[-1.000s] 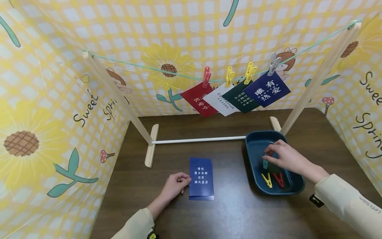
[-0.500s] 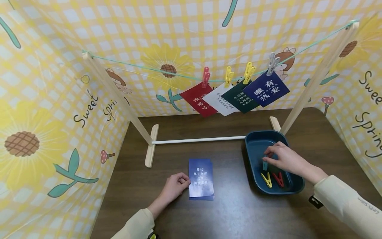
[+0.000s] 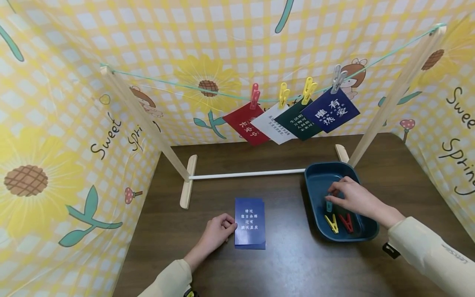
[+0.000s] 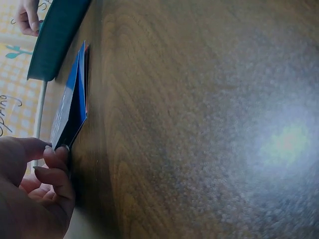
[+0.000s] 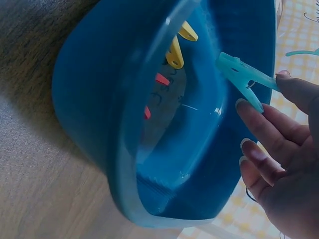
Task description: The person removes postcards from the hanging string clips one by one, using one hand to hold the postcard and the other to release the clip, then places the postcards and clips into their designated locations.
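Observation:
My left hand (image 3: 216, 231) pinches the left edge of a dark blue card with white writing (image 3: 249, 238) between thumb and forefinger. This card lies over other cards on the table; in the left wrist view, a gap shows between it and the cards below (image 4: 86, 74). Over the dark blue basin (image 3: 309, 202), my right hand (image 3: 358, 200) holds a teal clothespin (image 5: 239, 72), thumb on one handle and fingertips at the other. A yellow clothespin (image 3: 331, 224) and a red clothespin (image 3: 346, 223) lie on the basin's floor.
Behind, a green string (image 3: 170, 82) runs between two wooden posts (image 3: 393, 103). Red (image 3: 245, 123), white (image 3: 274, 126), green (image 3: 297, 119) and blue (image 3: 330, 110) cards hang from it by clothespins. A white rod (image 3: 245, 174) spans the stand's base. Patterned cloth surrounds the table's back and sides.
The top blue card has shifted very slightly toward the person, its left edge still pinched. Both hands are almost still, and the right keeps hold of the teal clothespin.

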Demonstrator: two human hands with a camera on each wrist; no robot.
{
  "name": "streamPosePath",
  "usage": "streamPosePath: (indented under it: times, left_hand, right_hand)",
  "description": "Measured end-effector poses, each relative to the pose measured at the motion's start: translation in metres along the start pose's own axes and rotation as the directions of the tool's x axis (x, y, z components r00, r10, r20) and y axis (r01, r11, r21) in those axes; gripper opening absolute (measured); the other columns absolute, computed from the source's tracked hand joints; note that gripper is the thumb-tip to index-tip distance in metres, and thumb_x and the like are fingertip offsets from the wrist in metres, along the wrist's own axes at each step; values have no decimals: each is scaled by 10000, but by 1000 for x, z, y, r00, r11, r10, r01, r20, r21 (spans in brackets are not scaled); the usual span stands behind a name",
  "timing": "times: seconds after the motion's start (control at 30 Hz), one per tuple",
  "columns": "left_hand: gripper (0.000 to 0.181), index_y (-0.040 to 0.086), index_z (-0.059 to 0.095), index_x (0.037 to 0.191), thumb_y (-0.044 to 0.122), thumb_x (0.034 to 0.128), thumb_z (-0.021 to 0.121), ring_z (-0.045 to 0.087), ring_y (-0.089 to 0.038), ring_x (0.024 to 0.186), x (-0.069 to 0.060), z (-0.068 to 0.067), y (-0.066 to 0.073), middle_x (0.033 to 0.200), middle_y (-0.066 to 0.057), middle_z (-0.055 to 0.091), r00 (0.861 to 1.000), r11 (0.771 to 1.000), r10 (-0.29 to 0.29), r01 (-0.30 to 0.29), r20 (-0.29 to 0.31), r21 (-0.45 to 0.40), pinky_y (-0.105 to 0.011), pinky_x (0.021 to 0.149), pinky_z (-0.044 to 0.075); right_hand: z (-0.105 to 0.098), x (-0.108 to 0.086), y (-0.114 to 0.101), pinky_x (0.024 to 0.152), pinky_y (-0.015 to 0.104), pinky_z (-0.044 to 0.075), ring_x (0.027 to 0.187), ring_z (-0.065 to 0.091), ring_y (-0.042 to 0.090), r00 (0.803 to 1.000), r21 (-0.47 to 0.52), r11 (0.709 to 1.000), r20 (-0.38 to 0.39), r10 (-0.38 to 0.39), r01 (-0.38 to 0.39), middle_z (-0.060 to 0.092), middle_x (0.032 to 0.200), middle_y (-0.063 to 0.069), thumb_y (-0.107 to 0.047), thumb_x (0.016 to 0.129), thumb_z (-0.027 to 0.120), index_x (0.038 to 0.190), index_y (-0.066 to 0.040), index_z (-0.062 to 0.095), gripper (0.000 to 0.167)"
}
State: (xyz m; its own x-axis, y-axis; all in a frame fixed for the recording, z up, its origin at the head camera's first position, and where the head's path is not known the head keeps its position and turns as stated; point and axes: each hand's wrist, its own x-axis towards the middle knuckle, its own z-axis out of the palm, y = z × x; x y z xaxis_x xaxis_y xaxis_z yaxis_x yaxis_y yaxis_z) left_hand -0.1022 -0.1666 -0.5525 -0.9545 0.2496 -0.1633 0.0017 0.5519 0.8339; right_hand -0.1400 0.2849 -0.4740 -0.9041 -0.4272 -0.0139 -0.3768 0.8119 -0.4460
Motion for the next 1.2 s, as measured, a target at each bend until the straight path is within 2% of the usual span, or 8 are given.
streamPosePath:
  times: [0.17, 0.33, 0.6, 1.2]
  left_hand:
    - [115, 23, 713, 1000, 137, 989, 711, 578, -94, 501, 0, 0, 0, 727, -10, 692, 1000, 1000, 3, -3, 1, -10, -249, 495, 491]
    - [108, 25, 714, 1011, 127, 1004, 682, 590, -101, 510, -1, -1, 2, 719, -2, 672, 1000, 1000, -14, 14, 5, -4, -247, 495, 496]
    - [106, 15, 711, 1005, 114, 1007, 670, 615, -125, 511, -3, -1, 1, 731, -18, 681, 1000, 1000, -13, 13, 3, -8, -258, 497, 511]
    - [88, 26, 709, 987, 97, 1001, 660, 630, -123, 533, -4, 0, -1, 734, -6, 682, 999, 998, -54, 54, 4, -42, -287, 459, 535]
  right_hand:
    - [1, 2, 1, 739, 381, 539, 934, 559, 216, 1000, -20, 1000, 7, -2, 2, 724, 909, -14, -255, 940, 789, 1000, -88, 756, 181]
    - [1, 7, 0, 694, 354, 519, 883, 551, 215, 999, -36, 999, 45, 19, -18, 720, 882, -4, -255, 939, 788, 969, -76, 765, 183]
    - [3, 14, -1, 682, 370, 503, 858, 556, 232, 995, -54, 998, 90, 49, -44, 721, 833, -4, -246, 945, 773, 945, -53, 774, 193]
    - [4, 27, -6, 609, 312, 461, 741, 537, 166, 990, -40, 999, 138, 18, -13, 674, 759, -39, -241, 951, 766, 889, -63, 766, 189]
